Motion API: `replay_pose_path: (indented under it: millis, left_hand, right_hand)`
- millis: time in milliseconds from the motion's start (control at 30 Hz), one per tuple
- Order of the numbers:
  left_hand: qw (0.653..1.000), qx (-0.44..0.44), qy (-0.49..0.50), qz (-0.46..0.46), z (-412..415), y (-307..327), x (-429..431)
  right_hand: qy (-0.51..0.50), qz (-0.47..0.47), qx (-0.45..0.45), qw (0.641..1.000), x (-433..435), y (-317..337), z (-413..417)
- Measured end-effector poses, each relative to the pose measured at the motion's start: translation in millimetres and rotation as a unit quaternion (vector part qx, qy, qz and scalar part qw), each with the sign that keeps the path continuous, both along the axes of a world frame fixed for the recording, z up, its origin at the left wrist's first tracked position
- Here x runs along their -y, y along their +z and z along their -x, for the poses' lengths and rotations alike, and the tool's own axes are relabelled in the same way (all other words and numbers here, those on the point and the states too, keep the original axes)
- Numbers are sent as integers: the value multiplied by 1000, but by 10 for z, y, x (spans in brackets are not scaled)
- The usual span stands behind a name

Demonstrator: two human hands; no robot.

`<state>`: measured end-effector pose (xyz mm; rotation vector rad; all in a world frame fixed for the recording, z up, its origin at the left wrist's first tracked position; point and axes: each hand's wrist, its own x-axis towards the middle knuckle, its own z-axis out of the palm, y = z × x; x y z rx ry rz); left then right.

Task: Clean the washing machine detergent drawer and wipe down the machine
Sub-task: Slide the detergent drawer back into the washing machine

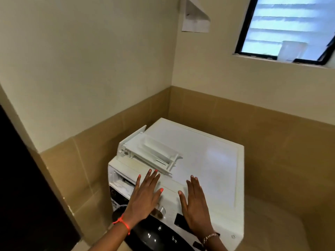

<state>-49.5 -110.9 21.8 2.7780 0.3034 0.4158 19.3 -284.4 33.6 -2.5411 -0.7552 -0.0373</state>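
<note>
While the left hand (145,194) and right hand (194,201) lie flat over the near edge of the washing machine (208,160), fingers are straight and neither grip holds anything; contact with the top is unclear. Detergent drawer (150,151) is pulled out and lies on the machine's top at far left, just beyond the left fingertips. Drawer slot (123,182) gapes front left. Knob (160,211) and dark door (155,234) sit under the hands. Window (290,28) far right, paper (195,20) on the wall.

A home laundry corner: a white washing machine (208,151) stands at six o'clock against cream walls (81,60) with tan tiles (253,124) below, and a small window (286,28) at two o'clock.
</note>
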Motion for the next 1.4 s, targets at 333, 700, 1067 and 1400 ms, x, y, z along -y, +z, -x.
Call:
replay_pose_path:
  millis: [333, 700, 1067, 1400]
  left_hand:
    - [998, -1, 53, -15, -619, -100, -838]
    - [995, -12, 92, -45, -1304, 421, -1577]
    - [884, -219, 149, 384, -1815, 721, -2101]
    - [830, -239, 112, 492, -1723, 518, -2317]
  right_hand:
    - [-22, -3, -51, 998, -580, -653, -766]
    - [-30, 36, -50, 998, -799, -936, -1216]
    - [-39, 60, -42, 997, -842, -951, -1243]
    - [-23, 85, -10, 996, -852, -934, -1249]
